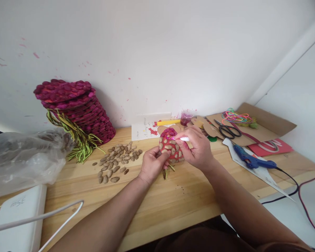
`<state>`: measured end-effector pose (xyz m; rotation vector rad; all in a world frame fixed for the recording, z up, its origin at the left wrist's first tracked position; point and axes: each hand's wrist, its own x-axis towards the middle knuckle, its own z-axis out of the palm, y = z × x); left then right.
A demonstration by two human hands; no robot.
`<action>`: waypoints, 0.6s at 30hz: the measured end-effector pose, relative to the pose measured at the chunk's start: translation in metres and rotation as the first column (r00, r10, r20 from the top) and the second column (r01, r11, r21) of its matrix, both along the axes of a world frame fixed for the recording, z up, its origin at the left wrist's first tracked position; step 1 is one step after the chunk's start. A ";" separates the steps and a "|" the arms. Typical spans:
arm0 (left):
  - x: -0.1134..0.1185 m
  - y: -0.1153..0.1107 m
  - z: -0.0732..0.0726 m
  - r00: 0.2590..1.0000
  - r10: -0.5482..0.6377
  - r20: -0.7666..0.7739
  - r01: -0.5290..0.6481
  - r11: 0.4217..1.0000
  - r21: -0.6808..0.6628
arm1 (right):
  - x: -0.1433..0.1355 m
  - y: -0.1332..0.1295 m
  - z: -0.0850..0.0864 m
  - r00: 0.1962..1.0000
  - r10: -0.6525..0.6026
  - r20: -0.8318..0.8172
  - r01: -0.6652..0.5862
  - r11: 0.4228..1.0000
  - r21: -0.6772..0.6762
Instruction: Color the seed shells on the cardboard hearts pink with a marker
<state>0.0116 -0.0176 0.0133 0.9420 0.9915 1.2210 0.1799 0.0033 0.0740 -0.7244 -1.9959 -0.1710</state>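
The left hand pinches a peanut-studded piece, the right hand a white tool, both objects partly hidden.

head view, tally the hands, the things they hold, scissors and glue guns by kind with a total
Hands: 2 (left hand, right hand)
Red nut-studded piece: 1
White pen-like tool: 1
Scissors: 1
Blue glue gun: 1
Total: 6

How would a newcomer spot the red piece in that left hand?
Find the wooden table along the white wall, then look near the picture's middle. There the left hand holds a red piece studded with peanuts, and the right hand holds a white tool to it. Unlike the magenta stack farther left, this piece is magenta only near its top; its lower peanuts are tan.
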 end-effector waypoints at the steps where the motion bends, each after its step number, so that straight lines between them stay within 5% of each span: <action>1: 0.000 0.000 0.000 1.000 -0.002 -0.004 0.002 1.000 0.003 | 0.000 0.000 0.000 1.000 0.001 0.000 -0.001 1.000 0.003; 18: -0.001 0.002 -0.003 1.000 0.016 0.002 -0.016 1.000 -0.009 | 0.001 0.002 0.000 0.999 0.021 0.040 -0.021 1.000 0.014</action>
